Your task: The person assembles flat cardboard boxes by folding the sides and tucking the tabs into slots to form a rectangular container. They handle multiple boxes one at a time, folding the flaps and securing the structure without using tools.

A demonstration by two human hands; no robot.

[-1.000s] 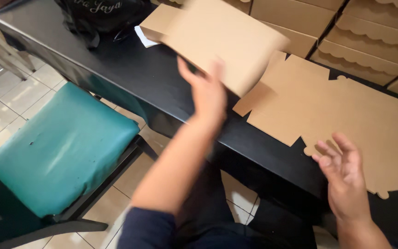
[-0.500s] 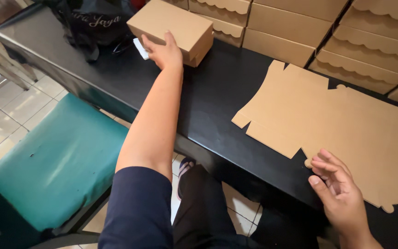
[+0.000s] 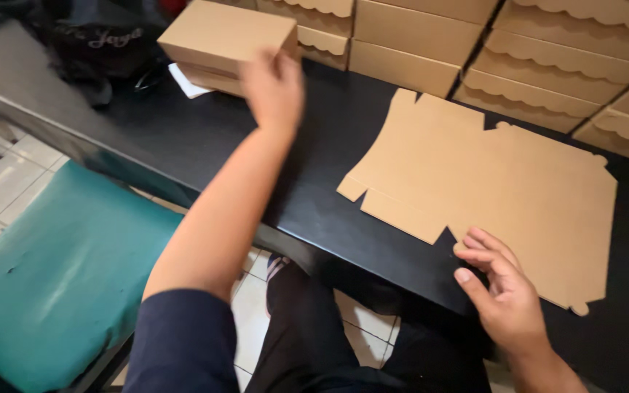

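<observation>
Our left hand (image 3: 274, 87) rested open-fingered against the folded box (image 3: 227, 44) at the counter's (image 3: 205, 138) far left corner; our right hand (image 3: 504, 291), fingers loosely open, touched the flat cardboard blank (image 3: 496, 189) at the near edge.

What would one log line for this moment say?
left hand: on folded cardboard box | right hand: touching flat box blank | black table

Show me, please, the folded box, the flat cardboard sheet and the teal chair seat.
folded box (image 3: 220, 36), head view, top face.
flat cardboard sheet (image 3: 504, 182), head view, middle panel.
teal chair seat (image 3: 60, 269), head view, cushion centre.
</observation>
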